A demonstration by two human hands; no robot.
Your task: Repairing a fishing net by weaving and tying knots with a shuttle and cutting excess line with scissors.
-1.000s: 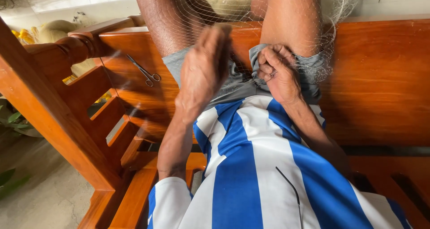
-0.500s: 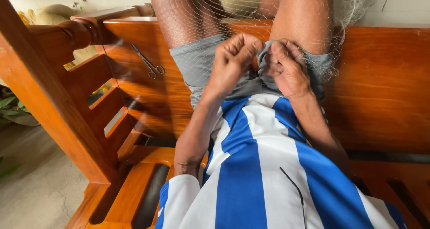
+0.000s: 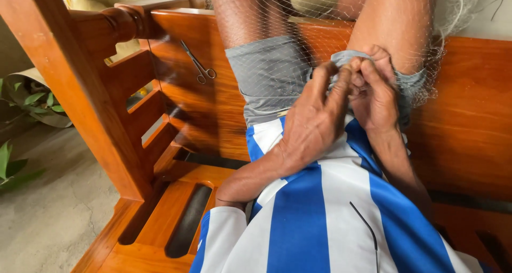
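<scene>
A fine pale fishing net (image 3: 277,65) is draped over my bare legs and grey shorts (image 3: 266,75) as I sit on a wooden bench. My left hand (image 3: 314,121) and my right hand (image 3: 376,94) meet at my right thigh. Their fingertips pinch the net's mesh together at the hem of the shorts. Whatever small tool or thread sits between the fingers is hidden. My blue and white striped shirt (image 3: 314,209) fills the lower middle of the view.
Small metal scissors (image 3: 198,64) lie on the bench seat (image 3: 469,129) left of my leg. A wooden armrest with slats (image 3: 96,91) stands at the left. Green plant leaves (image 3: 32,102) and a concrete floor (image 3: 48,219) lie beyond it.
My left hand was raised flat and open, then closed and came over to the right hand. Both hands now pinch the net at the right thigh.
</scene>
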